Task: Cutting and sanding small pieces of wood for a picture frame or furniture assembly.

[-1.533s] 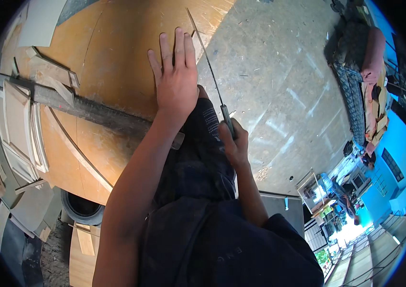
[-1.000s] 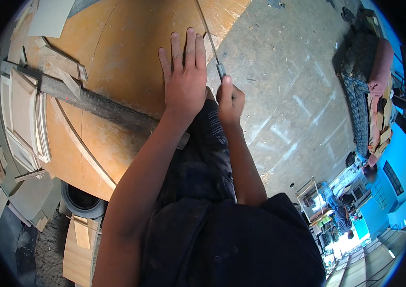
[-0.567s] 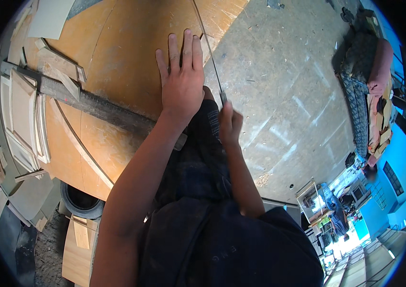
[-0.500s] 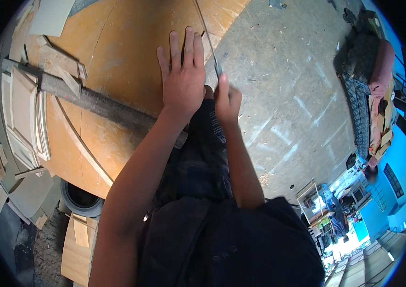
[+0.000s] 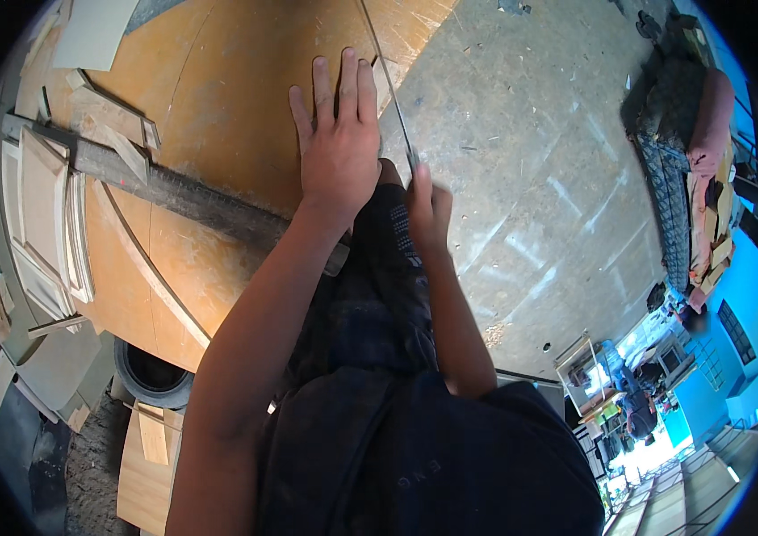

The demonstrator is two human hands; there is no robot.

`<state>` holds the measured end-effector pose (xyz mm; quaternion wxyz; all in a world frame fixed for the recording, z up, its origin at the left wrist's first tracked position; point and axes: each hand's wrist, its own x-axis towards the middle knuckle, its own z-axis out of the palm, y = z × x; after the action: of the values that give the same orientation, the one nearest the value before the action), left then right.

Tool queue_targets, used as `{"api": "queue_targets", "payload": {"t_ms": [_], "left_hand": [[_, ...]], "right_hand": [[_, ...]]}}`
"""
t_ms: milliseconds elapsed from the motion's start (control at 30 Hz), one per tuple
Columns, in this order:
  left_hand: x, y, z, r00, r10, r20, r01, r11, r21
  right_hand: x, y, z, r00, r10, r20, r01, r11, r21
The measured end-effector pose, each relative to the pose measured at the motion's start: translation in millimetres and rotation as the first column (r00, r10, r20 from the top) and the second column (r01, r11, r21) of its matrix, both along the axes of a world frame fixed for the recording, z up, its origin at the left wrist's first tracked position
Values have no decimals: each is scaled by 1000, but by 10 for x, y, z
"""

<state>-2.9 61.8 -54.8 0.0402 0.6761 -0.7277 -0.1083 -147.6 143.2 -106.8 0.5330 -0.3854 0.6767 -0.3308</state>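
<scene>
My left hand (image 5: 340, 152) lies flat, fingers spread, on an orange-brown wooden worktop (image 5: 245, 98) near its right edge. To its right, my right hand (image 5: 430, 210) is closed around the end of a handsaw (image 5: 389, 79). The saw's long thin blade shows almost edge-on and runs away from me, past the fingertips of my left hand. A small pale wood piece (image 5: 382, 87) lies beside those fingertips, next to the blade. The saw's grip is mostly hidden in my fist.
A long dark beam (image 5: 182, 196) crosses the worktop on the left, with wood offcuts (image 5: 115, 107) and stacked panels (image 5: 39, 214) around it. A curved wooden strip (image 5: 151, 263) lies nearer me. Below is a tyre (image 5: 151, 371). Concrete floor (image 5: 531, 179) stretches to the right.
My right hand has drawn the saw back toward me a little. My left hand stays flat, in nearly the same place.
</scene>
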Motion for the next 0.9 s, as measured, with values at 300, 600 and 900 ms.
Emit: {"api": "queue_targets", "payload": {"t_ms": [300, 600, 900], "left_hand": [[-35, -26, -30, 997, 2, -72, -8, 997, -81], [34, 8, -76, 1000, -11, -21, 9, 997, -80], [-43, -7, -41, 999, -3, -45, 0, 998, -66]], "right_hand": [[-260, 692, -2, 999, 30, 15, -31, 995, 98], [165, -489, 120, 999, 20, 48, -21, 999, 29], [-377, 974, -73, 1000, -16, 16, 15, 997, 70]]}}
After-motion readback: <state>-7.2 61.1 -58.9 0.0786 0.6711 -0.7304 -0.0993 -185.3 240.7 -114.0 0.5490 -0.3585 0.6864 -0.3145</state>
